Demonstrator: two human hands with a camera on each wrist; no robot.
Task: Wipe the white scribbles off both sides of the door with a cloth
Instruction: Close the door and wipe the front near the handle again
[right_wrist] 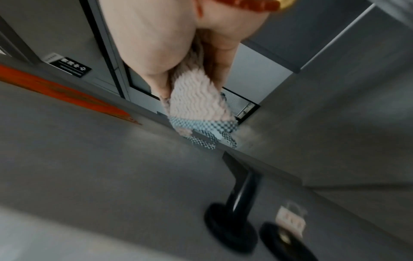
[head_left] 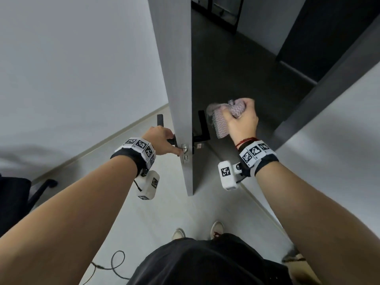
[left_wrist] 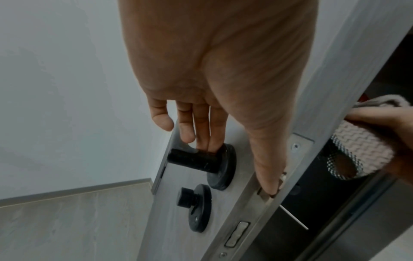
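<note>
Presently, the door [head_left: 181, 83] stands open, edge-on to the person, its light grey face to the left and its dark face to the right.

Left hand [head_left: 162, 140]: on the light side of the door, at the black lever handle [left_wrist: 196, 159]. In the left wrist view two fingers [left_wrist: 202, 127] reach down behind the lever near its round base, the other two hang just above it, loosely bent. The thumb [left_wrist: 266, 159] runs down the door's edge, its tip at the metal latch plate [left_wrist: 241, 229]. The grip is loose: fingers hooked at the lever, not wrapped tight round it. Below the lever sits a black turn knob [left_wrist: 186, 197].

Right hand [head_left: 241, 122]: on the dark side, level with the other black handle [head_left: 202, 125] and near the door face; whether the cloth touches the face cannot be told. The fingers are curled firmly round a bunched pinkish cloth [head_left: 221, 124] with a wavy weave; a checked mesh part hangs below the fist. The cloth's free end is blurred.

No white scribbles can be made out on either face in these views. The right wrist view is blurred.

A black cable [head_left: 115, 264] lies on the pale floor [head_left: 164, 212] by the person's shoes [head_left: 217, 229].
</note>
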